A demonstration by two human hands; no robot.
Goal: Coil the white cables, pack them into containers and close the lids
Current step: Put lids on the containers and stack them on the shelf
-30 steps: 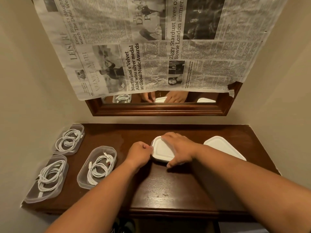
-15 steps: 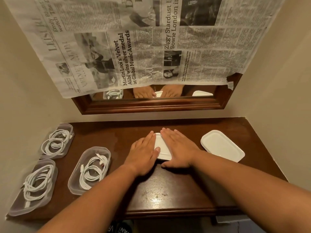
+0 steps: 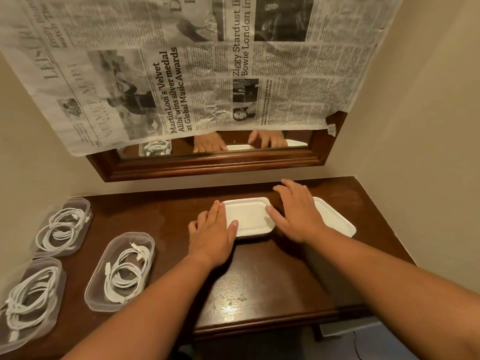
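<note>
A container with its white lid (image 3: 248, 216) on sits in the middle of the dark wooden table (image 3: 259, 281). My left hand (image 3: 211, 235) lies flat with straight fingers on the lid's left edge. My right hand (image 3: 296, 211) hovers open just right of the lid, fingers spread. Three clear lidless containers stand on the left, each with a coiled white cable inside: one in the middle (image 3: 122, 268), one at the back (image 3: 65, 227), one at the front (image 3: 28, 302). A second white lid (image 3: 335, 219) lies to the right, partly behind my right hand.
A wood-framed mirror (image 3: 215, 165) hangs on the wall behind the table, mostly covered by newspaper (image 3: 194, 68). Walls close in on the left and right. The table's front edge (image 3: 259, 328) is near me.
My right hand has lifted off the lid and moved right, uncovering most of it. My left hand stays flat at the lid's left edge. The camera view tilted down slightly.
</note>
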